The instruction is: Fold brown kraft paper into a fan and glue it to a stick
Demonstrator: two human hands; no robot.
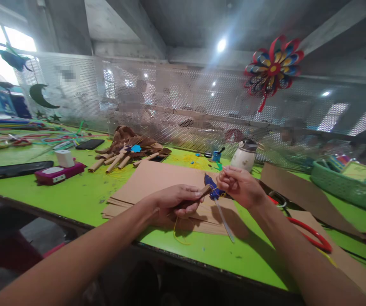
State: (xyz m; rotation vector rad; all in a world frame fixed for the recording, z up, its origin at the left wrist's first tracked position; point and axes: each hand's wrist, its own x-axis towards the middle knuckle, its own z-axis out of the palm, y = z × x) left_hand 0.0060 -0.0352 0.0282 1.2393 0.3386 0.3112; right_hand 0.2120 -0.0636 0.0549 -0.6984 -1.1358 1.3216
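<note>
My left hand [184, 202] is closed around a folded brown paper piece [206, 191], whose tip points up and to the right. Yellow string [179, 238] hangs below that hand, and more runs toward my right hand [232, 180], whose fingers are pinched on it. Between the hands, a dark blue object [213, 187] with a pale stick [226, 221] shows behind the paper; whether it is held cannot be made out. Under both hands lies a stack of brown paper sheets [154, 176] on the green table [84, 208].
Rolled brown paper pieces [116, 159] lie behind left, near a phone [90, 144] and a magenta box [58, 173]. A white jug [244, 156] stands behind my right hand. Red-handled scissors [316, 240] and a green basket [348, 187] are at right. A perforated screen [170, 93] borders the back.
</note>
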